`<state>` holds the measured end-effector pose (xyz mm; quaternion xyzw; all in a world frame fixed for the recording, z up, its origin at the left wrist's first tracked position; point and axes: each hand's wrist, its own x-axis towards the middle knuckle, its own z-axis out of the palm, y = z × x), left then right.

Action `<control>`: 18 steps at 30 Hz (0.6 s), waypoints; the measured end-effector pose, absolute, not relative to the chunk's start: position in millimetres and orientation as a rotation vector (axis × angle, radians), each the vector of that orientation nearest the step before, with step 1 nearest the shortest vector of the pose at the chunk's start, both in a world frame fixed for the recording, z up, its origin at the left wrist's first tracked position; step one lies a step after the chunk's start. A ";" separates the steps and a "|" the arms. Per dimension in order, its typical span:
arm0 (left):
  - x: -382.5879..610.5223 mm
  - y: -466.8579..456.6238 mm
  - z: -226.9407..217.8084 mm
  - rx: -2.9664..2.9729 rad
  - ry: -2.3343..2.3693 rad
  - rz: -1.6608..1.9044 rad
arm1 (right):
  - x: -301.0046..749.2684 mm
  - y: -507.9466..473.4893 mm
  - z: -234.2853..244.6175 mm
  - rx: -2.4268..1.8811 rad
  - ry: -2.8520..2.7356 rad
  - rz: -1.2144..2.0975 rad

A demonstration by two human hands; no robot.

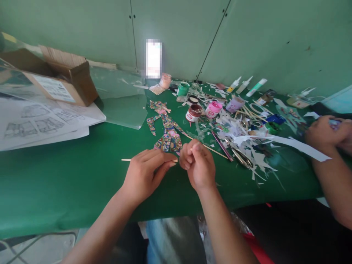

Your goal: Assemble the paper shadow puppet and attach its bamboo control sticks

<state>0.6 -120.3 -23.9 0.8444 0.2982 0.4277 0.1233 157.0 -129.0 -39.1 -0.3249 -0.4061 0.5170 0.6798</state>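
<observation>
Your left hand [144, 168]: fingertips pinched together, gripping thin pale wooden stick [125, 160] | your right hand [202, 165]: curled closed, contents cannot be told | flat multicoloured patterned cut-out figure [168, 126]: on glossy green tabletop [82, 172], just beyond your hands

Two hands meet near the middle

The left forearm [107, 220] rises from 7 o'clock, the right forearm [224, 223] from 5 o'clock. The left hand [145, 168] points its pinched fingertips toward 3 o'clock. Just beside them, the right hand [202, 165] has its fingers curled, the thumb pressed against the index finger.
</observation>
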 end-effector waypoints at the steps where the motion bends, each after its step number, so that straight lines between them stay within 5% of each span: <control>1: 0.1 -120.6 -24.0 2.455 0.864 1.254 | 157.6 -128.1 -37.5 -0.749 -0.872 1.182; 18: 3.1 -114.2 -26.2 2.555 0.853 1.051 | 161.5 -117.0 -34.4 -0.826 -0.554 1.151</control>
